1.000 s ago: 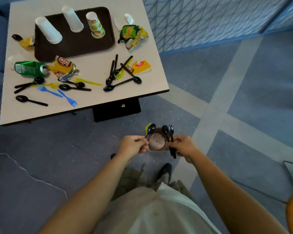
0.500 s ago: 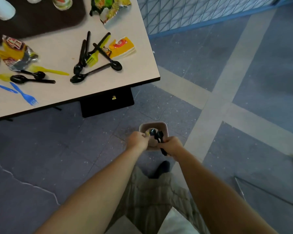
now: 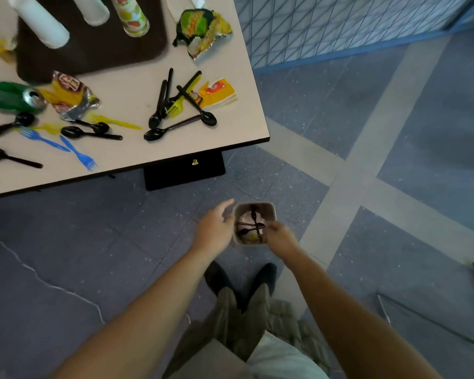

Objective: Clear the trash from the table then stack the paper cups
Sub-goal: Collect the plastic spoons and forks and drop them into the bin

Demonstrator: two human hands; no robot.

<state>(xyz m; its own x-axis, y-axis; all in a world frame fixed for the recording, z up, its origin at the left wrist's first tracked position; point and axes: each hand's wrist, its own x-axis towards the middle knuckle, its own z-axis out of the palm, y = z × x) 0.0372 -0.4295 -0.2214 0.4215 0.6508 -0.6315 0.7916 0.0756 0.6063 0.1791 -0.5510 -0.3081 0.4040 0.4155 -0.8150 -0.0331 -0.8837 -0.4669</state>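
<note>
A small grey bin (image 3: pixel 271 212) stands on the floor in front of my feet, with black spoons (image 3: pixel 251 227) and a bit of yellow lying inside. My left hand (image 3: pixel 215 228) hovers open at its left rim. My right hand (image 3: pixel 281 236) is over its right rim, fingers loose, holding nothing. On the table (image 3: pixel 132 86), a brown tray (image 3: pixel 93 53) carries two white paper cups (image 3: pixel 39 23) and a printed cup (image 3: pixel 130 15). Trash lies around it: green chip bag (image 3: pixel 203 31), green can (image 3: pixel 11 97), foil wrapper (image 3: pixel 71 94), yellow packet (image 3: pixel 218 93), black spoons (image 3: pixel 175 105), blue forks (image 3: pixel 77 151).
The table's black base (image 3: pixel 184 170) stands just beyond the bin. A blue mesh fence (image 3: pixel 340 23) runs along the far right. A metal frame (image 3: pixel 422 318) sits on the floor at my right. My shoes (image 3: pixel 241 277) are right behind the bin.
Both hands came down over the bin and let go of the spoons and yellow fork, which now lie inside. The left hand has opened beside the rim.
</note>
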